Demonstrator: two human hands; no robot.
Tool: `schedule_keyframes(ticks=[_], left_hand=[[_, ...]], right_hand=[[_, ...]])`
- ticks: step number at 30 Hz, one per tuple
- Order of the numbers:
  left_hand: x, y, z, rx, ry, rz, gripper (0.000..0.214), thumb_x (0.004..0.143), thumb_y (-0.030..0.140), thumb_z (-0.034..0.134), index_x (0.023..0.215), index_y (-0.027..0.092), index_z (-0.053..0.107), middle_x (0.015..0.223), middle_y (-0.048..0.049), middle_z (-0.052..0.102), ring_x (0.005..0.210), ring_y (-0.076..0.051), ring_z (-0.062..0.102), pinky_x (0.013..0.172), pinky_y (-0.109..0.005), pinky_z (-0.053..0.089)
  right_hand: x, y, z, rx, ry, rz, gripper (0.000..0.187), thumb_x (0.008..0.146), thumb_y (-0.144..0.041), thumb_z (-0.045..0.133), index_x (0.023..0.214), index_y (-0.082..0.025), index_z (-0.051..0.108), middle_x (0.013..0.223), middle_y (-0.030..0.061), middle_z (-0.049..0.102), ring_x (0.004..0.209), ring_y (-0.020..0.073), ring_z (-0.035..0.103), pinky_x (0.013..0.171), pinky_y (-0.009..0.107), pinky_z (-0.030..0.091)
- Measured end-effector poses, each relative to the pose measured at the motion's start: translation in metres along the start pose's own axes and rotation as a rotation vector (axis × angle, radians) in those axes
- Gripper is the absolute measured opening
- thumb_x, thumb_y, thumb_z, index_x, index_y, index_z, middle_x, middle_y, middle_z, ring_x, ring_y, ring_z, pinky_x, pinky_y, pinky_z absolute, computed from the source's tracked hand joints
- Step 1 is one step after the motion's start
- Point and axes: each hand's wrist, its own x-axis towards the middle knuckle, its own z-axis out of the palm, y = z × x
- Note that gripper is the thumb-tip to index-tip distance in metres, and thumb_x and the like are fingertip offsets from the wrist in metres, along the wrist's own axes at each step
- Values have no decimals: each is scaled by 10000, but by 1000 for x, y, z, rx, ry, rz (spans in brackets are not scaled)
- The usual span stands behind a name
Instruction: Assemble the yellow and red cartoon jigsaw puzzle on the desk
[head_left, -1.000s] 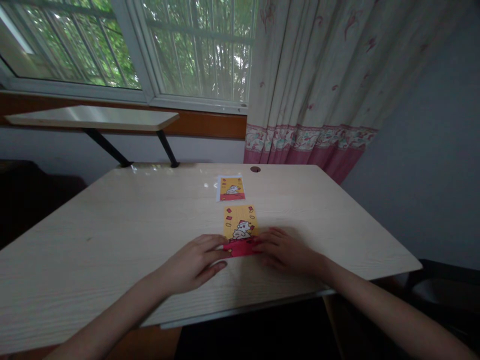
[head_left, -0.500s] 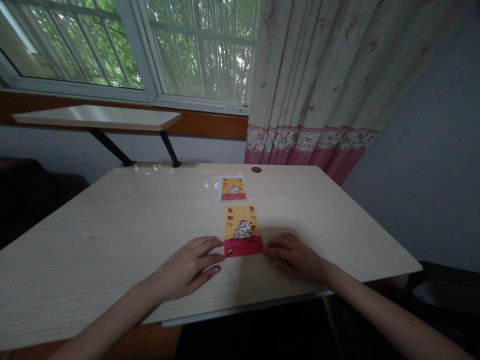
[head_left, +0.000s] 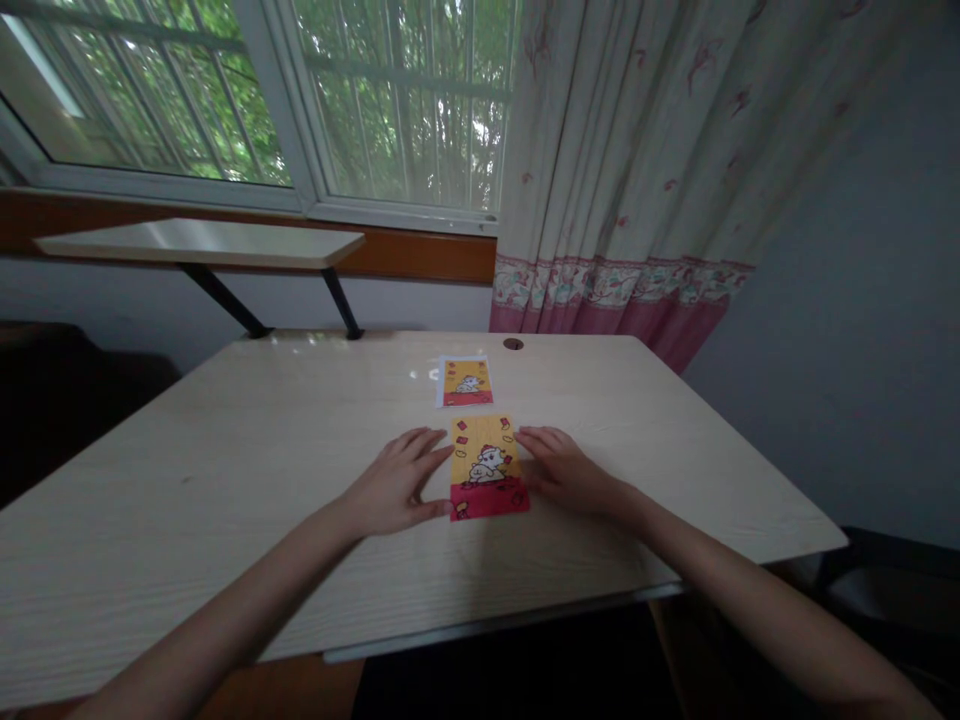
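Observation:
A yellow and red envelope with a cartoon animal (head_left: 486,467) lies flat on the pale wooden table (head_left: 225,480). My left hand (head_left: 397,485) rests flat along its left edge, fingers stretched out and open. My right hand (head_left: 559,467) lies flat along its right edge, fingers also open. Neither hand holds anything. A smaller packet with the same picture (head_left: 465,382) lies just beyond the envelope, clear of both hands.
A round cable hole (head_left: 513,344) sits near the table's far edge. A narrow shelf on black brackets (head_left: 202,243) hangs below the window. A floral curtain (head_left: 637,160) hangs at the back right. The table's right edge drops off beside a grey wall.
Both hands slid forward from the envelope's near end to lie along its two long sides. The envelope and the smaller packet stayed where they were.

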Motion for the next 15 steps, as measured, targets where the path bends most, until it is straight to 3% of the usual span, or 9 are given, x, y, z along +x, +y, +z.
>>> schedule_keyframes(ticks=[5, 11, 15], left_hand=[[10, 5, 3, 19, 15, -7, 730, 734, 640, 569, 1306, 202, 455, 1382, -160, 414, 1259, -383, 349, 1005, -538, 325], [35, 23, 10, -13, 27, 4, 744, 703, 620, 617, 1282, 173, 484, 1366, -170, 429, 1251, -377, 361, 1006, -522, 322], [49, 23, 8, -28, 45, 15, 685, 744, 627, 568, 1258, 179, 501, 1350, -165, 445, 1242, -365, 371, 991, -525, 332]], right_hand=[[9, -9, 6, -46, 13, 16, 507, 901, -395, 441, 1338, -139, 441, 1380, 128, 445, 1261, 247, 372, 1065, 422, 287], [8, -28, 15, -88, 50, 136, 442, 935, -353, 359, 1314, -153, 468, 1325, 122, 504, 1211, 244, 428, 1009, 432, 329], [3, -18, 18, -139, 56, 206, 431, 937, -373, 355, 1293, -172, 490, 1325, 123, 511, 1201, 264, 450, 974, 459, 347]])
